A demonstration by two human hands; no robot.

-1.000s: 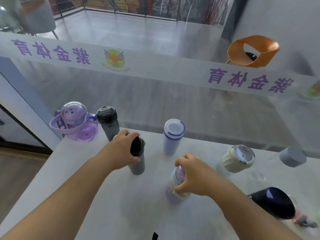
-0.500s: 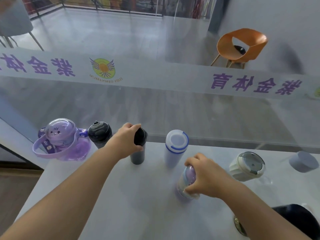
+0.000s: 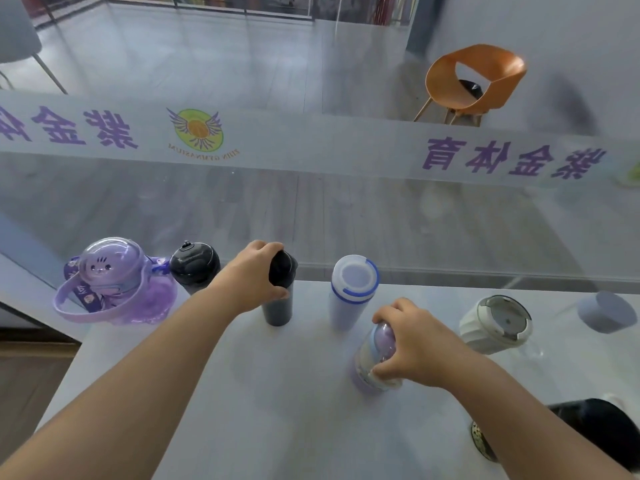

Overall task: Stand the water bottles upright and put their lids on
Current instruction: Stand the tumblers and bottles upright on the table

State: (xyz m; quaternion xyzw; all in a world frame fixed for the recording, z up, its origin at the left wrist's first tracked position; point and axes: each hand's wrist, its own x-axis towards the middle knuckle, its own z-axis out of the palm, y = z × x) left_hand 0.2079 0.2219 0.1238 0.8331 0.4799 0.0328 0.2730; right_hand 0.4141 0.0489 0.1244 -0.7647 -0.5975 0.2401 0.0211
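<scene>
Mid-frame, left hand [image 3: 254, 277] grips the dark bottle [image 3: 278, 294]; right hand [image 3: 412, 344] clasps the purple bottle [image 3: 375, 358]. Probably tightening lids; next, twist firmly.

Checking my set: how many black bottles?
3 black bottles: one beside the cartoon bottle, one in the left hand, one cut off at the lower right edge; more may be hidden.

The pale counter [image 3: 277, 410] bears a purple bunny flask [image 3: 110, 282], black-capped bottle [image 3: 195, 268], slim dark bottle [image 3: 277, 308], blue-ringed white bottle [image 3: 351, 292], lilac bottle [image 3: 375, 355] and cream bottle [image 3: 495, 325].
</scene>
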